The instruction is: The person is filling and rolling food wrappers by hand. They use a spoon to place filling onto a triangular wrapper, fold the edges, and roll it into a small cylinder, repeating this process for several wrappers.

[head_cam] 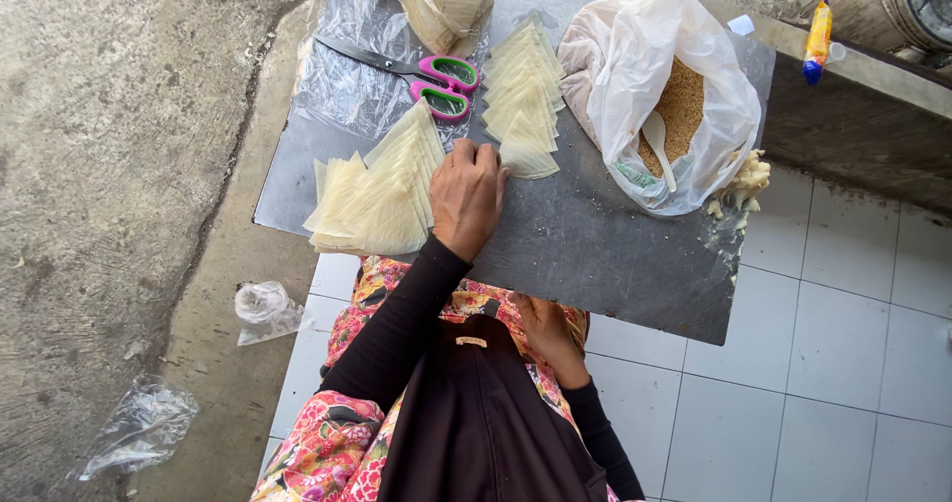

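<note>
The head view looks straight down on a grey metal counter (pixel 595 254) resting over the person's lap. The left hand (pixel 466 196) lies flat on the counter, fingers (pixel 486 160) held close together and closed on nothing, their tips touching the edge of a fanned stack of pale triangular wrapper sheets (pixel 382 194) just left of the hand. A second fan of the same sheets (pixel 523 100) runs up the counter just beyond the fingertips, its nearest sheet almost under them. The right hand (pixel 547 335) sits below the counter's near edge, against the lap; its fingers are tucked from sight, so whether they hold anything cannot be told. Pink-handled scissors (pixel 436 80) lie on clear plastic film (pixel 347 85), beyond the left-hand stack. To the right of the second fan stands an open white plastic bag (pixel 645 65) of brown crumbly filling with a white spoon (pixel 657 145) in it, and a pale lump (pixel 749 177) sits by the counter's right edge beside the bag. The sheets look thin and loosely lapped, so a sideways drag of the left hand would likely smear either fan apart or peel off several sheets at once. The bag sits close to the right edge; a nudge could tip filling onto the white tiled floor (pixel 863 363).
</note>
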